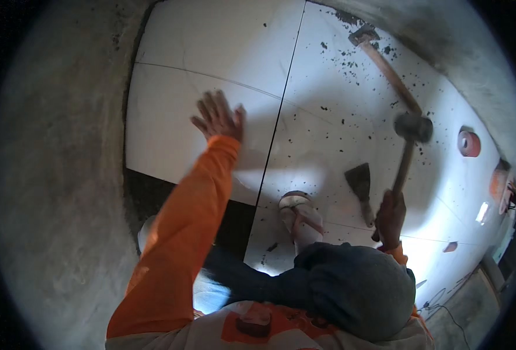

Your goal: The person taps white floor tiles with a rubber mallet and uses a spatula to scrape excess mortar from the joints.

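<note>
With fingers spread, my left hand (218, 118) lies over a large white floor tile (170, 116) and seems to rest flat on it. A mallet (413, 128) with a dark, slightly blurred head is in my right hand (391, 214), which is wrapped round the lower handle. Its head is raised over the tiles on the right. Just left of that hand, a scraper (359, 185) with a broad dark blade lies on the floor. Farther off lies a wooden-handled tool (391, 74) with a dark metal head, its near end close to the mallet head.
Dark crumbs are scattered over the right-hand tiles. A red roll of tape (468, 143) sits at the right. Bare concrete wall (65, 175) borders the left side. An untiled dark gap (147, 191) shows beneath my left arm. My sandalled foot (296, 204) stands between the hands.
</note>
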Motion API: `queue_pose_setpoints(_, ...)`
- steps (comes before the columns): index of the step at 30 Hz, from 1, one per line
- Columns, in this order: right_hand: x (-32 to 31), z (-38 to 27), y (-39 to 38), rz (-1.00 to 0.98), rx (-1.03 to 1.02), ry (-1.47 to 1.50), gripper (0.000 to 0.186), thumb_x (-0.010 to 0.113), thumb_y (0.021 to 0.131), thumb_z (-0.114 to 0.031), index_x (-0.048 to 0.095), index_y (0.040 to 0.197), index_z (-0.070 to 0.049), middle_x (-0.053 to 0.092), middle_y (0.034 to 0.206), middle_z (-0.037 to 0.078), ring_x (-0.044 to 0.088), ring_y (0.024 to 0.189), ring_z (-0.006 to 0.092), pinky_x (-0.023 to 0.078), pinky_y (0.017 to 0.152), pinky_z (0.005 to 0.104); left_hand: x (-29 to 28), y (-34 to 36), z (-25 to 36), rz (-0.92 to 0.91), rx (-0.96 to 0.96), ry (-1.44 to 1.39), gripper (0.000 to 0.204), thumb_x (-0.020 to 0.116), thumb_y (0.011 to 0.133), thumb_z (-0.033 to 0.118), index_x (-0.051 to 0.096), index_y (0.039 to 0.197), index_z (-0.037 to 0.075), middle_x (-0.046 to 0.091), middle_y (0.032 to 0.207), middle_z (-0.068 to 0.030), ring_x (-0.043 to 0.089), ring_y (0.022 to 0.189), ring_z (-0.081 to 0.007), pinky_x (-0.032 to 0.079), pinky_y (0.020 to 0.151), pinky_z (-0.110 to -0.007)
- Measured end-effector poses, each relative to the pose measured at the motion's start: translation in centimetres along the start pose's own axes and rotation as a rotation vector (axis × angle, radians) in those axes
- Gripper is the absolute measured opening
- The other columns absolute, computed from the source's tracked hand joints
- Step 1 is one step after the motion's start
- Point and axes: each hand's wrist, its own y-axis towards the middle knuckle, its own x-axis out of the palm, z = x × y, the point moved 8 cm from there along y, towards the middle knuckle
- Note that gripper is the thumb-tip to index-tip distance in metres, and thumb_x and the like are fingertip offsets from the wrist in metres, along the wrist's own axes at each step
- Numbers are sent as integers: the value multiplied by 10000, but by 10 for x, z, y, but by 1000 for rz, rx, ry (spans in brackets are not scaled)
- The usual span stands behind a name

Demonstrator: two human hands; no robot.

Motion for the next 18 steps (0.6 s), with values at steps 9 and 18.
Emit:
queue_pose_setpoints(9,75,-191,204,-86,-273,-229,322,489,935,-313,503,913,9,565,610,220,584,604,418,450,570,465,-5,-26,-14,230,-100,-102,732,495,839,464,226,1448,158,178,1506,-127,134,1380,-354,89,1074,-598)
queue_pose_setpoints(18,107,-158,241,-255,-349,-578,370,443,950,-336,470,978,31,582,670,273,581,632,464,465,556,508,-11,-30,-12,102,-176,-102,738,515,820,443,239,1438,149,150,1511,-148,112,1390,-364,68,1084,-590)
